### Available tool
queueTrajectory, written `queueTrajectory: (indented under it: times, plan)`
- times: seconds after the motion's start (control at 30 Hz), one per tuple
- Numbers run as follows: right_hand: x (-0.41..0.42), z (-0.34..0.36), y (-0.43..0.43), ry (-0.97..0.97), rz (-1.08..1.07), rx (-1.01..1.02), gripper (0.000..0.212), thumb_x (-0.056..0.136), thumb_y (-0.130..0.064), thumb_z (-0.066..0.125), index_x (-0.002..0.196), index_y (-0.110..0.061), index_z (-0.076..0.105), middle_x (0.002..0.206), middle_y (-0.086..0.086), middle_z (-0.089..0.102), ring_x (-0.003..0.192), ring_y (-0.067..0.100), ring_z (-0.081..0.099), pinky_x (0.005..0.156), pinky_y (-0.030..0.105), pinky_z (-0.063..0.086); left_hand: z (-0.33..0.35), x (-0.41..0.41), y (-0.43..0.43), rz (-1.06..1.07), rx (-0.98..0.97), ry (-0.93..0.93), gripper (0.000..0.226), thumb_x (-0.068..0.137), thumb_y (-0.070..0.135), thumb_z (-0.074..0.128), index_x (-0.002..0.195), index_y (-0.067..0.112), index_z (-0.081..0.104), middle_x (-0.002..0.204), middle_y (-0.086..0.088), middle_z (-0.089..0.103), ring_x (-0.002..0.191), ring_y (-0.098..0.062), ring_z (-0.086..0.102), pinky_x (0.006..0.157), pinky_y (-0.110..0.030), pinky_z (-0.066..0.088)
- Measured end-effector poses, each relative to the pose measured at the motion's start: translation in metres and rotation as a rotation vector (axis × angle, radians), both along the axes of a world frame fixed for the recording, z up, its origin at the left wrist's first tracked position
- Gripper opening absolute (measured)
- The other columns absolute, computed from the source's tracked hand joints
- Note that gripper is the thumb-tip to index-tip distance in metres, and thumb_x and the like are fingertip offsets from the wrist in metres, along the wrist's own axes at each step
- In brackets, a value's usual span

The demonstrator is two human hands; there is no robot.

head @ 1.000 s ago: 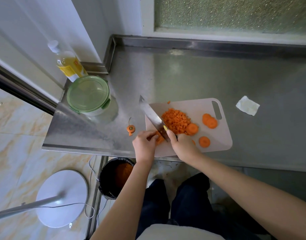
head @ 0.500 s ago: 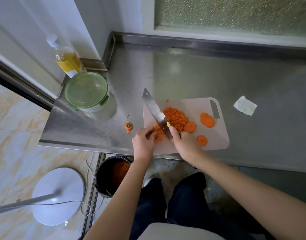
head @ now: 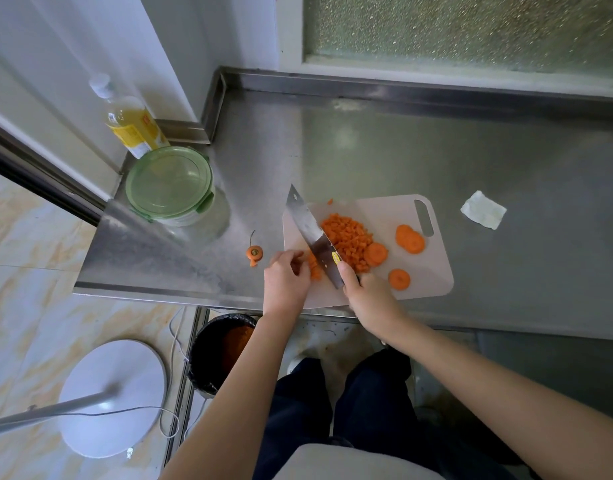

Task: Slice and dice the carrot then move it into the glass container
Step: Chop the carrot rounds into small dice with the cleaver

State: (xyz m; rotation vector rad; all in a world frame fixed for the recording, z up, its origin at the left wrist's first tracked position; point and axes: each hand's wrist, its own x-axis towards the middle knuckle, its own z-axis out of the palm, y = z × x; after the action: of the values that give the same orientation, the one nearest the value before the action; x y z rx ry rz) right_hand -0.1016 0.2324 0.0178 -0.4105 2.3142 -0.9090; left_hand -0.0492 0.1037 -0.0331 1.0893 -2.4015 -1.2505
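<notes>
Left hand [head: 286,278] eased back, pinching carrot pieces [head: 314,269]; right hand [head: 370,296] clamps knife [head: 312,233]; container [head: 170,183] lidded.

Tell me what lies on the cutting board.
Diced carrot, round slices, the knife over carrot pieces by the left hand. It and the right hand hide the board's near part.

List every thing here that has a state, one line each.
glass container, lid on
knife, gripped by right hand, blade over cutting board
carrot piece, held by left hand, fingers curled
diced carrot, heaped on the board
carrot slices, whole rounds, not yet diced
carrot top, cut off, lying on counter
bottle, upright, capped
bin, open
</notes>
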Motion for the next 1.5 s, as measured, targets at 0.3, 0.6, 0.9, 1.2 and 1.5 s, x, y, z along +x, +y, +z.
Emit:
queueTrajectory:
  times: [0.3, 0.6, 0.9, 1.2, 1.5]
  plan:
    - [0.010, 0.000, -0.006, -0.031, -0.025, 0.020, 0.057, 0.102, -0.041, 0.031, 0.050, -0.016, 0.036, 0.051, 0.003, 0.041, 0.052, 0.015, 0.040, 0.061, 0.027, 0.030, -0.003, 0.000, 0.000, 0.026, 0.000, -0.023, 0.014, 0.084, 0.006, 0.064, 0.094, 0.006, 0.073, 0.094, -0.012, 0.067, 0.081, -0.015, 0.057, 0.072, -0.006, 0.031]
    - [0.012, -0.005, -0.012, 0.023, 0.037, 0.131, 0.058, 0.101, -0.045, 0.026, 0.054, -0.013, 0.040, 0.055, 0.000, 0.043, 0.052, 0.009, 0.041, 0.047, 0.017, 0.027, -0.002, -0.002, 0.001, 0.035, -0.003, -0.026, 0.014, 0.085, 0.007, 0.064, 0.094, 0.009, 0.074, 0.093, -0.008, 0.070, 0.085, -0.019, 0.063, 0.075, -0.016, 0.041]
    - [0.016, -0.017, -0.021, 0.089, 0.031, 0.156, 0.059, 0.101, -0.044, 0.030, 0.062, -0.005, 0.050, 0.059, 0.002, 0.049, 0.057, 0.017, 0.047, 0.048, 0.023, 0.027, 0.002, -0.002, 0.002, 0.038, 0.006, -0.033, 0.015, 0.085, 0.004, 0.062, 0.093, 0.007, 0.074, 0.090, -0.007, 0.071, 0.080, -0.016, 0.061, 0.070, -0.012, 0.037]
    - [0.008, -0.022, -0.023, 0.125, 0.035, 0.104, 0.062, 0.101, -0.045, 0.028, 0.078, 0.001, 0.062, 0.081, 0.018, 0.066, 0.078, 0.029, 0.061, 0.061, 0.025, 0.033, -0.001, 0.001, 0.001, 0.032, 0.007, -0.019, 0.013, 0.086, 0.007, 0.062, 0.093, 0.008, 0.073, 0.092, -0.007, 0.069, 0.080, -0.015, 0.060, 0.069, -0.009, 0.034]
    - [0.004, -0.019, -0.020, 0.084, 0.047, 0.107, 0.063, 0.102, -0.044, 0.025, 0.093, 0.003, 0.066, 0.089, 0.018, 0.068, 0.087, 0.030, 0.062, 0.065, 0.026, 0.035, -0.002, 0.014, 0.008, -0.057, 0.208, 0.104, 0.021, 0.078, 0.012, 0.072, 0.095, 0.019, 0.061, 0.099, 0.000, 0.051, 0.089, -0.006, 0.055, 0.081, -0.007, 0.042]
